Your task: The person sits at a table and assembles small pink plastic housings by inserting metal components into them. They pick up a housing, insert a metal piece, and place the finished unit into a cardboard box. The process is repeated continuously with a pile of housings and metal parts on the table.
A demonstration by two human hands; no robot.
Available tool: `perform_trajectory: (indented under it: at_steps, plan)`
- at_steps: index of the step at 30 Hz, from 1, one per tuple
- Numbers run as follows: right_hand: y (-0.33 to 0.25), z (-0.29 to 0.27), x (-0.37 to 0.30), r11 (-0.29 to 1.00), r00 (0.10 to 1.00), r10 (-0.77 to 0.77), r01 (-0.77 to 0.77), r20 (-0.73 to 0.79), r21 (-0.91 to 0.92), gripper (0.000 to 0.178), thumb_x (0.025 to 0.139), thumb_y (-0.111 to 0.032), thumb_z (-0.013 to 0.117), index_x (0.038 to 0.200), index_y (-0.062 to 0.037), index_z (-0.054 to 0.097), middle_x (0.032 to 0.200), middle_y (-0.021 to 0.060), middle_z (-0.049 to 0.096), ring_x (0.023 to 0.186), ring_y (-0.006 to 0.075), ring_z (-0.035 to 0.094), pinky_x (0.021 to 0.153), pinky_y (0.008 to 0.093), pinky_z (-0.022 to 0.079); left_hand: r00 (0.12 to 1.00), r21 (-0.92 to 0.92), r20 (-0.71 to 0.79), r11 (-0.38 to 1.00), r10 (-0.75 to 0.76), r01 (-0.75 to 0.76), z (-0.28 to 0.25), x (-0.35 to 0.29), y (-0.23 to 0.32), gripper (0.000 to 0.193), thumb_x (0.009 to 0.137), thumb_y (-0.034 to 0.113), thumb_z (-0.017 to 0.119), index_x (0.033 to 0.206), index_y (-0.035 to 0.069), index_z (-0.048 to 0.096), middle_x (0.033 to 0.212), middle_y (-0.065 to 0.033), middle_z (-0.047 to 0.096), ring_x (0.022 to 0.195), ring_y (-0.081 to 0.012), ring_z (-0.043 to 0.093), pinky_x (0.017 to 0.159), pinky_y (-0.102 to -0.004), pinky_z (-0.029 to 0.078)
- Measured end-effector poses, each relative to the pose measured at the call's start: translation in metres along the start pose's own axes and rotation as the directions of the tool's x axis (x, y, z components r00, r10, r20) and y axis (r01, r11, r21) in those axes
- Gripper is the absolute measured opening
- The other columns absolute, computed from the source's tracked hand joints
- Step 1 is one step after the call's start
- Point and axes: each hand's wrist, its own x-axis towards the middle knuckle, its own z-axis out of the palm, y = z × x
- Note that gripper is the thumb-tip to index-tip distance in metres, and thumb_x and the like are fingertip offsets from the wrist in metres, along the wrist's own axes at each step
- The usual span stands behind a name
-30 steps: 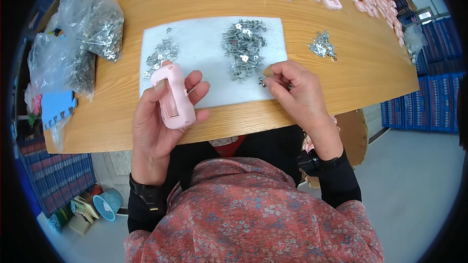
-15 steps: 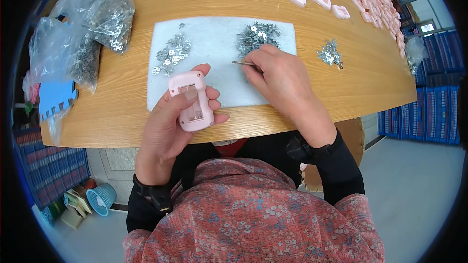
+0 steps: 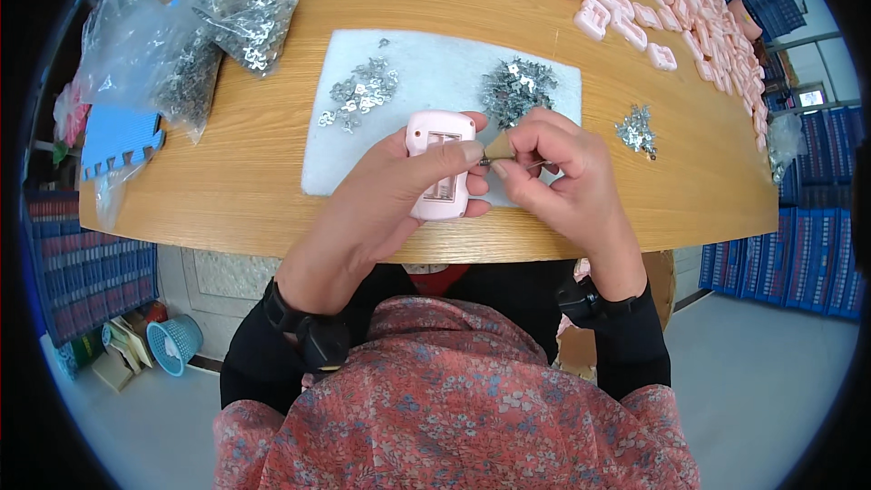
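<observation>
Setting: Curved wooden tabletop (image 3: 254,172) in a workroom with blue crates along the floor on both sides; a white felt mat (image 3: 435,63) lay on it just beyond both hands.
Left hand: the left hand (image 3: 381,209) was wrapped around a pink plastic casing (image 3: 439,163), fingers curled beneath it, thumb pressed across its front, open side up above the mat's near edge.
Right hand: the right hand (image 3: 567,181) had its fingertips pressed together, pinching a thin metal tool (image 3: 513,163) with a tan handle, tip aimed at the casing's right edge, touching or nearly so; I could not tell which.
Just beyond the hands: one heap of small metal clips (image 3: 517,86) sat on the mat above the right hand, a looser scatter (image 3: 363,91) above the left.
Right of the right hand: a small clip pile (image 3: 635,127) lay on bare wood.
Far from the hands: a spread of pink casings (image 3: 671,9) ran along the far right edge.
Packages: two clear plastic bags (image 3: 209,27) of metal parts slumped far left of the left hand; a blue foam piece (image 3: 118,141) lay by them. No label could be made out.
Risk: the tool might slip off the casing towards the left thumb, which lay close to the tip; a tiny part could also drop and be lost if the pinch eased.
</observation>
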Motion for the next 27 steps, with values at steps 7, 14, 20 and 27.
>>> perform_trajectory:
  at_steps: [7, 14, 20, 27]
  plan:
    - [-0.001, 0.001, -0.004, 0.998, 0.999, -0.053, 0.053, -0.002, -0.025, 0.015, 0.079, -0.001, 0.070, 0.092, -0.0012, 0.064, 0.078, 0.0057, 0.058, 0.067, 0.0139, 0.059, 0.060, 0.0267, 0.048, 1.000, 0.001, -0.024, 1.000, 0.019, -0.019, 0.003, -0.001, 0.002, 0.053, 0.088, 0.011, 0.069, 0.136, 0.000, 0.048, 0.098, -0.0067, 0.061, 0.081, -0.0147, 0.065, 0.074, -0.0346, 0.060]
    - [0.007, 0.037, -0.024, 0.900, 0.932, 0.302, -0.210, -0.199, 0.382, 0.011, 0.088, -0.005, 0.070, 0.094, 0.0006, 0.063, 0.079, -0.0021, 0.059, 0.072, 0.0025, 0.053, 0.063, 0.0201, 0.045, 0.985, -0.078, -0.111, 0.987, 0.133, -0.142, 0.009, 0.002, -0.008, 0.052, 0.088, 0.010, 0.069, 0.136, 0.001, 0.049, 0.096, -0.0072, 0.063, 0.080, -0.0158, 0.066, 0.074, -0.0299, 0.059]
    - [-0.002, 0.038, -0.019, 0.747, 0.886, 0.431, -0.246, -0.168, 0.617, 0.009, 0.090, -0.006, 0.067, 0.094, 0.0005, 0.062, 0.078, -0.0048, 0.058, 0.069, 0.0011, 0.048, 0.061, 0.0194, 0.041, 0.981, -0.035, -0.131, 0.988, 0.142, -0.147, 0.014, -0.001, -0.012, 0.049, 0.089, 0.009, 0.069, 0.133, 0.000, 0.050, 0.099, -0.0083, 0.065, 0.081, -0.0160, 0.067, 0.074, -0.0307, 0.059]
    - [0.007, 0.021, -0.015, 0.538, 0.850, 0.515, -0.421, 0.111, 0.730, 0.008, 0.091, -0.010, 0.065, 0.092, -0.0024, 0.063, 0.077, -0.0051, 0.058, 0.067, 0.0013, 0.046, 0.058, 0.0183, 0.036, 0.987, 0.014, -0.097, 0.992, 0.125, -0.124, 0.015, -0.003, -0.017, 0.045, 0.092, 0.011, 0.066, 0.132, 0.000, 0.050, 0.099, -0.0090, 0.065, 0.084, -0.0168, 0.067, 0.074, -0.0331, 0.060]
